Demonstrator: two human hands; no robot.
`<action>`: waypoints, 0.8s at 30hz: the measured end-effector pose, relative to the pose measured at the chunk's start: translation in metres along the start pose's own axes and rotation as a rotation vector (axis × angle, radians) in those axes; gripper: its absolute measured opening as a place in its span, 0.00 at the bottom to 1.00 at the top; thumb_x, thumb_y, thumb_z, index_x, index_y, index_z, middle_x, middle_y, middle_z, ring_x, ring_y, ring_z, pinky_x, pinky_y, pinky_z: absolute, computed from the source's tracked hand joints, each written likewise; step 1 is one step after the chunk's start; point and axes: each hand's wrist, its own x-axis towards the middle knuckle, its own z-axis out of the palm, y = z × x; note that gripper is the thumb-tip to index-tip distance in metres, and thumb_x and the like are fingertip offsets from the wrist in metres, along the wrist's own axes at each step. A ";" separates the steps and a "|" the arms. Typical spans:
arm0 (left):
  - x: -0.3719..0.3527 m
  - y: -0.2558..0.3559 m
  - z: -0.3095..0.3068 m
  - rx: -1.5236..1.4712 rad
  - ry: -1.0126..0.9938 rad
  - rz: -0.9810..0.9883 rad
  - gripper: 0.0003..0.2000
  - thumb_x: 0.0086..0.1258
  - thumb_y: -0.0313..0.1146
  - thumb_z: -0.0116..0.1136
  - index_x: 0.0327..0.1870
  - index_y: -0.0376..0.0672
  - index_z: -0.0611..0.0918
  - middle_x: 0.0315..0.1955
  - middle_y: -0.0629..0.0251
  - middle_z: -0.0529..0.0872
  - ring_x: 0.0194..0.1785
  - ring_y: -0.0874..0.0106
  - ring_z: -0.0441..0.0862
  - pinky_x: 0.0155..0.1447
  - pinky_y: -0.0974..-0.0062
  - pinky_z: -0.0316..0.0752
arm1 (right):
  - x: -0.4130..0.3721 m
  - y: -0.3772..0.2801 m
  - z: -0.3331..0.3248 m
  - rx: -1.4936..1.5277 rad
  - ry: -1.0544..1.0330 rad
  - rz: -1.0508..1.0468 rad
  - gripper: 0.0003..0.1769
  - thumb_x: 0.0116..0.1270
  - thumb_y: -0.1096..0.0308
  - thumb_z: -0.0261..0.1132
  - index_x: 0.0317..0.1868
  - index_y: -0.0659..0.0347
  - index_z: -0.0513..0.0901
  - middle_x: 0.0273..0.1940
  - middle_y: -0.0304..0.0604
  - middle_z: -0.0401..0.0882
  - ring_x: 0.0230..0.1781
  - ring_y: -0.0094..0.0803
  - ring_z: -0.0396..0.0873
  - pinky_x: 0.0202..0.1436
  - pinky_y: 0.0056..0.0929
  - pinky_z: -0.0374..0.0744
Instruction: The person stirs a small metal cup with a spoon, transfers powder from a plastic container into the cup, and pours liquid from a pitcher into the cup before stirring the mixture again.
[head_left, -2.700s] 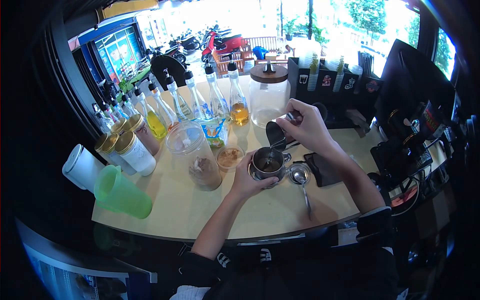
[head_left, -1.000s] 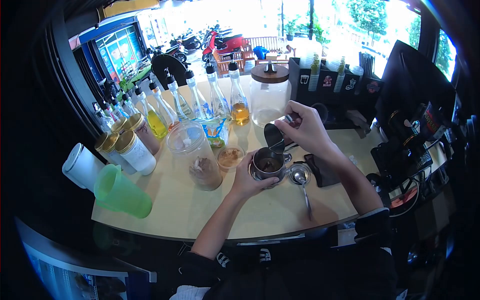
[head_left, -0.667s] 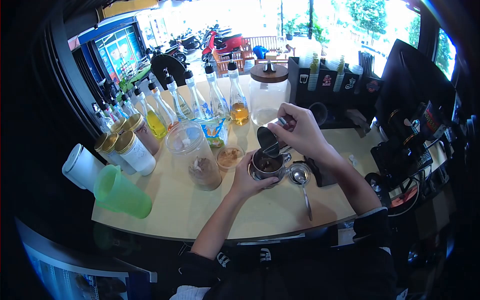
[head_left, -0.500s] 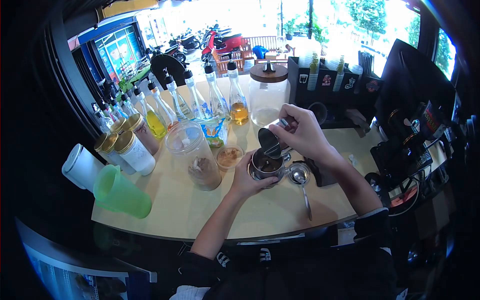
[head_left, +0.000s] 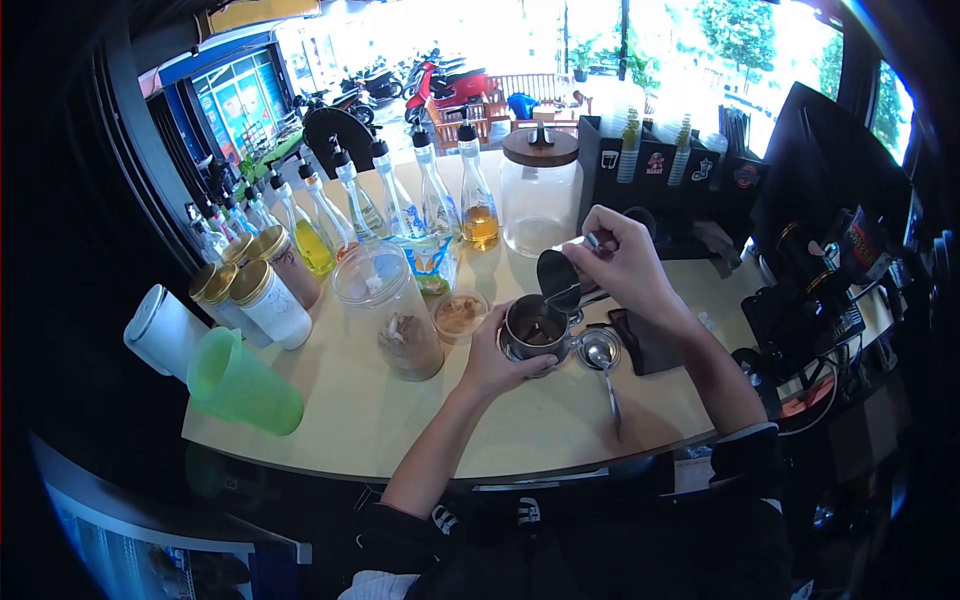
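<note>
My left hand [head_left: 500, 355] wraps around a metal cup [head_left: 535, 335] that stands on the counter with dark liquid inside. Above it and to its right, my right hand [head_left: 625, 260] grips a small metal pitcher [head_left: 558, 281] by the handle, its mouth tilted down toward the cup. A thin streak shows between the pitcher's lip and the cup. Right of the cup, a spoon [head_left: 612, 400] rests with its bowl in a small metal dish [head_left: 598, 348]. Behind my left hand lies a round lid [head_left: 461, 315] with brown powder on it.
A tall clear jar [head_left: 390, 320] of brown powder stands left of my hands, near a green pitcher [head_left: 245, 385] and gold-lidded jars [head_left: 270, 305]. Pump bottles [head_left: 430, 190] line the back beside a wood-lidded jar [head_left: 540, 200]. A dark cloth [head_left: 650, 345] lies at right.
My right hand has shifted slightly right with the pitcher, which is drawn back a little from the cup's mouth. My left hand still holds the cup in place.
</note>
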 end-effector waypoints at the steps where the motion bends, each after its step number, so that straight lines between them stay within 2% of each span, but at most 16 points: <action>1: 0.000 0.000 0.000 0.000 0.000 -0.003 0.38 0.39 0.36 0.80 0.56 0.37 0.75 0.47 0.60 0.83 0.53 0.70 0.81 0.61 0.70 0.73 | 0.002 0.007 -0.001 0.000 -0.001 0.000 0.14 0.60 0.70 0.69 0.29 0.67 0.71 0.22 0.35 0.69 0.22 0.14 0.65 0.24 0.20 0.65; 3: 0.000 -0.004 0.000 -0.007 0.001 0.005 0.38 0.39 0.36 0.80 0.56 0.37 0.75 0.47 0.60 0.83 0.53 0.70 0.81 0.61 0.70 0.73 | 0.008 0.025 -0.005 0.081 0.088 0.010 0.13 0.62 0.70 0.69 0.29 0.65 0.72 0.22 0.28 0.64 0.23 0.11 0.61 0.24 0.17 0.62; 4: 0.000 -0.006 0.000 -0.014 0.002 0.013 0.38 0.39 0.36 0.80 0.56 0.37 0.75 0.47 0.60 0.83 0.53 0.70 0.81 0.61 0.70 0.73 | 0.010 0.031 -0.007 0.030 0.131 -0.044 0.14 0.63 0.70 0.69 0.27 0.62 0.71 0.22 0.25 0.60 0.24 0.10 0.59 0.24 0.17 0.61; 9: 0.000 -0.006 0.000 0.020 0.009 0.024 0.38 0.38 0.37 0.80 0.55 0.37 0.75 0.47 0.61 0.83 0.53 0.70 0.81 0.61 0.70 0.73 | 0.018 0.116 -0.006 0.184 0.221 0.067 0.15 0.64 0.70 0.68 0.25 0.58 0.69 0.22 0.25 0.62 0.23 0.11 0.62 0.27 0.16 0.63; 12: -0.001 -0.006 0.001 0.011 0.012 -0.004 0.38 0.38 0.38 0.81 0.55 0.37 0.75 0.46 0.61 0.83 0.52 0.70 0.81 0.61 0.70 0.73 | 0.009 0.144 0.004 0.482 0.326 0.293 0.14 0.66 0.69 0.67 0.26 0.55 0.71 0.21 0.26 0.67 0.21 0.12 0.65 0.24 0.17 0.62; 19: -0.001 -0.006 0.000 0.036 -0.015 -0.048 0.40 0.37 0.34 0.82 0.57 0.38 0.73 0.49 0.62 0.82 0.55 0.72 0.80 0.64 0.70 0.71 | -0.003 0.191 0.017 0.567 0.346 0.402 0.15 0.68 0.64 0.65 0.26 0.54 0.70 0.21 0.28 0.67 0.20 0.15 0.64 0.24 0.17 0.62; 22: -0.002 -0.004 0.002 -0.019 0.009 -0.020 0.38 0.39 0.37 0.82 0.55 0.37 0.75 0.48 0.61 0.83 0.54 0.71 0.80 0.62 0.71 0.73 | -0.011 0.198 0.024 0.614 0.414 0.427 0.14 0.69 0.63 0.65 0.27 0.54 0.70 0.21 0.29 0.68 0.20 0.15 0.65 0.25 0.18 0.63; 24: -0.003 -0.005 0.001 -0.008 0.010 -0.026 0.39 0.39 0.37 0.82 0.55 0.37 0.74 0.48 0.61 0.82 0.54 0.71 0.80 0.62 0.71 0.73 | -0.016 0.202 0.026 0.591 0.411 0.446 0.12 0.69 0.63 0.64 0.31 0.56 0.72 0.23 0.30 0.69 0.22 0.17 0.66 0.28 0.20 0.67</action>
